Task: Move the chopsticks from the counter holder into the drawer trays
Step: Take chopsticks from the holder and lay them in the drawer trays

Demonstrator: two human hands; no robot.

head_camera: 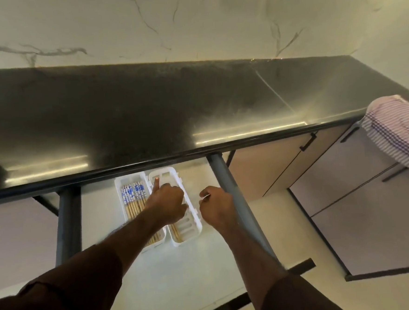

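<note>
Two forearms in dark sleeves reach down into an open drawer [158, 267] below a dark counter [147, 110]. Left hand [167, 202] rests over the right tray [191, 228], index finger stretched toward its far end, other fingers curled; what it holds cannot be told. Right hand [217, 208] is loosely curled beside that tray, apparently empty. Blue-and-white chopsticks [134, 198] lie in the left tray [119, 185], more in the right. Striped cloth [398, 131] hangs at right
</note>
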